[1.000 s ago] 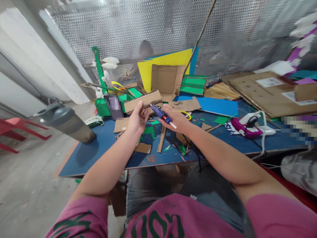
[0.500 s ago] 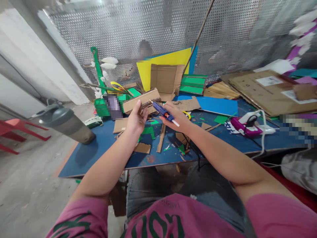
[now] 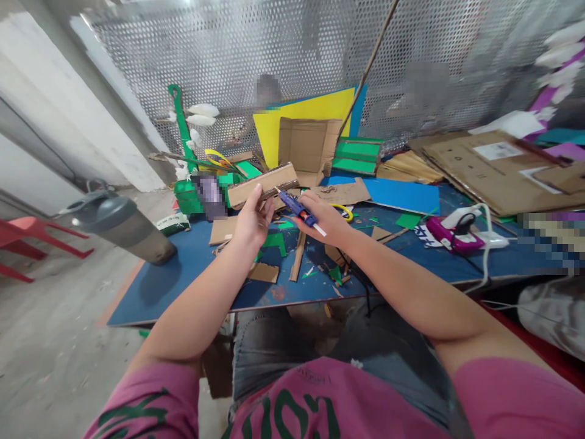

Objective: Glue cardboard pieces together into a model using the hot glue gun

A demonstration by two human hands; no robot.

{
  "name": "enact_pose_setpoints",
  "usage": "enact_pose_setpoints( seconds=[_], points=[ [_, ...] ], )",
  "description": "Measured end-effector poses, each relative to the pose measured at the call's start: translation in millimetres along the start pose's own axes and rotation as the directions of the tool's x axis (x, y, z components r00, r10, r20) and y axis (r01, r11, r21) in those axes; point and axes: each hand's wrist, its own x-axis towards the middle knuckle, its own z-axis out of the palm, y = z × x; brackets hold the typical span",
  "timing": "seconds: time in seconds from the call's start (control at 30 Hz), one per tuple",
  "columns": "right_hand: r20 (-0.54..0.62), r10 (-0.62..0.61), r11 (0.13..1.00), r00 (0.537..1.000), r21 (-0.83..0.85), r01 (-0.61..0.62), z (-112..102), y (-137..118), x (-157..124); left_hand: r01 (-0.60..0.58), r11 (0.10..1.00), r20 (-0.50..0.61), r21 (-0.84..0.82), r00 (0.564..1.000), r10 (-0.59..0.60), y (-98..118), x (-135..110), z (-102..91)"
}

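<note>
Glue gun [image 3: 299,210]: one, in the right hand [image 3: 325,218], which is wrapped around its grip above the bench [image 3: 192,283]. One cardboard strip [image 3: 270,178] is grasped by the left hand [image 3: 253,221], thumb on its face and fingers underneath. The gun's tip points at the strip's lower edge; whether they touch, I cannot tell.

Also on the bench: one bottle [image 3: 116,225] near the left end, one small packet [image 3: 173,224] beside it, one open box [image 3: 304,145], one stick [image 3: 371,61] leaning up at a slant, and one purple socket block [image 3: 439,233] to the right. One yellow board [image 3: 315,107] stands behind the box. Of two blue sheets, one [image 3: 406,196] lies flat and the other [image 3: 359,113] shows only as a margin behind the yellow board. The flattened cartons [image 3: 466,161] carry two white labels; the stack is hard to count. Cardboard and green scraps [image 3: 275,244] lie too mixed to number.

The right hand hides the gun's trigger and part of a yellow loop [image 3: 348,214] just beyond. A dark object [image 3: 210,198] at left is blurred into blocks, as is a patch at the far right.

The bench top is blue, with a worn brownish spot near the front edge. Behind it stands perforated metal [image 3: 219,55]; a red chair [image 3: 50,235], cut off by the picture's left edge, stands on a grey, speckled floor [image 3: 59,329].
</note>
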Motion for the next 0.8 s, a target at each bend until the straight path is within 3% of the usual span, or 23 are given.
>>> enact_pose_setpoints(
  seconds=[0.33,0.8],
  points=[
    [-0.055,-0.003,1.0,0.999,0.008,0.004,-3.7,-3.1,0.9,0.002,1.0,-0.003,0.025,1.0,-0.002,0.2,2.5,-2.4],
    [0.012,0.009,0.999,1.0,-0.042,-0.008,7.3,1.3,-1.3,-0.008,1.0,0.037,-0.001,0.999,0.008,-3.7,2.3,-4.1]
  ],
)
